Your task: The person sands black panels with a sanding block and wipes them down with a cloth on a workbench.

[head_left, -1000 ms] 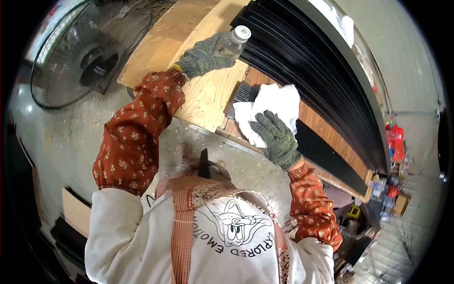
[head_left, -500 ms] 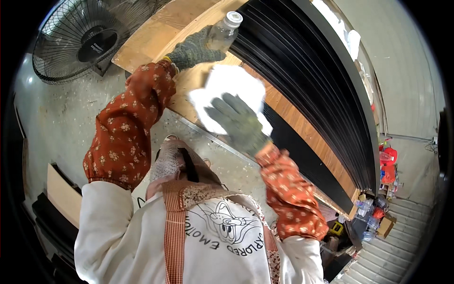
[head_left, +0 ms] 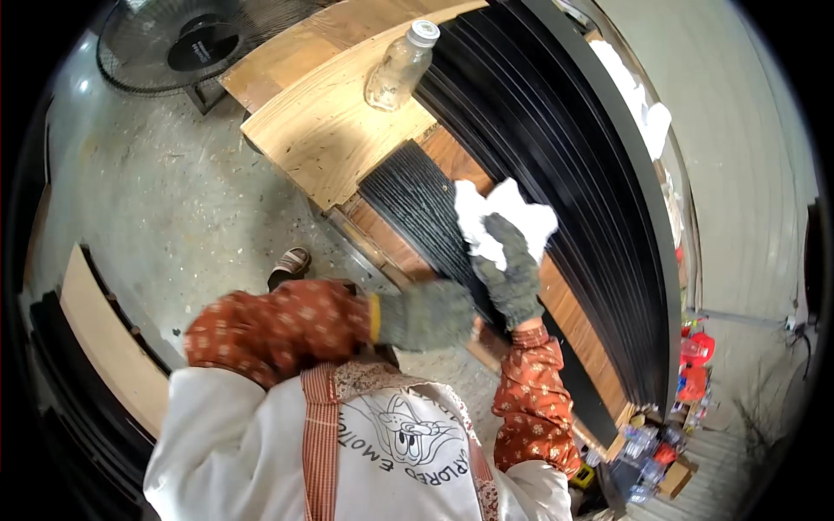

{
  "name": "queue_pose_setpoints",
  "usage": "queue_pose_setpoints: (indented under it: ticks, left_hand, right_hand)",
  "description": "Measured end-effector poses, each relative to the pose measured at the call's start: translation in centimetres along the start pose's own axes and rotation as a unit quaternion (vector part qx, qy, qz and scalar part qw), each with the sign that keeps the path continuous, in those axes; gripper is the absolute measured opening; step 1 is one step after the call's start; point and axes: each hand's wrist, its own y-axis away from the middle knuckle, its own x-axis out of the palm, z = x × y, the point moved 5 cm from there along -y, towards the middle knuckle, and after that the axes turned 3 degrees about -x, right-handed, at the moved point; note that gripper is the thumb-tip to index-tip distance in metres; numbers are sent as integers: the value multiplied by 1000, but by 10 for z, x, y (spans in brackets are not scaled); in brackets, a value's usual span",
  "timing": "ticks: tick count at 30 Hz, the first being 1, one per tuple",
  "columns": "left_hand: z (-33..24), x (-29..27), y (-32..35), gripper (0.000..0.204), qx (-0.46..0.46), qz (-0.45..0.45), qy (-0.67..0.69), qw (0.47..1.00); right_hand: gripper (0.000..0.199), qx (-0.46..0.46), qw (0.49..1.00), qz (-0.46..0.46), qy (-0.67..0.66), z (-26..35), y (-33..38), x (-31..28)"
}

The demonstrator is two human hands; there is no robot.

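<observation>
Nearest to us, the left hand (head_left: pixel 427 314), in a grey knit glove, lay across the body just above the apron bib, with a rust-coloured patterned sleeve behind it. It held nothing; whether its fingers were curled or flat, we could not tell. Just to its right and a little farther, the gloved right hand (head_left: pixel 511 276) was spread flat, fingers pointing away from us, pressing a crumpled white cloth (head_left: pixel 504 217) onto a short ribbed black panel (head_left: pixel 426 208).

The relation we noted was this: the cloth lay directly beyond the right hand and touched it, while the left hand sat apart from it to the near left. The right hand was therefore the nearer one. The panel's long axis ran from near right to far left, parallel to the long stack of black slats (head_left: pixel 573 174) on its right.

The cloth looked soft, bunched and bright white, with folds rising past the fingertips.

Farther off, a clear plastic bottle (head_left: pixel 398 65) with a white cap lay tilted on a plywood board (head_left: pixel 321 130). Beyond it, to the far left, a floor fan (head_left: pixel 187 43) stood.
</observation>
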Motion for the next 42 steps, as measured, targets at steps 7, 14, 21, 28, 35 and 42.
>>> queue_pose_setpoints:
  ticks: [7, 14, 21, 28, 35, 42]
  left_hand:
    - [33, 180, -39, 26, -279, -272, 189, 901]
    - [19, 153, -59, 32, -185, 328, 74, 923]
    - [6, 134, -52, 51, -400, -129, 896, 144]
    - [6, 135, -44, 50, -385, -93, 904, 163]
    - [7, 117, -48, 49, -361, -18, 883, 299]
    - [7, 105, -66, 47, -320, 35, 852, 413]
  right_hand:
    - [47, -198, 970, 114, 77, 56, -142, 87]
    - [53, -240, 953, 156, 97, 43, -92, 71]
    - [45, -263, 953, 118, 94, 51, -134, 97]
    - [51, -301, 938, 159, 61, 62, -87, 85]
    - [49, -384, 878, 209, 196, 98, -83, 116]
    - [37, -302, 933, 175, 92, 97, -118, 118]
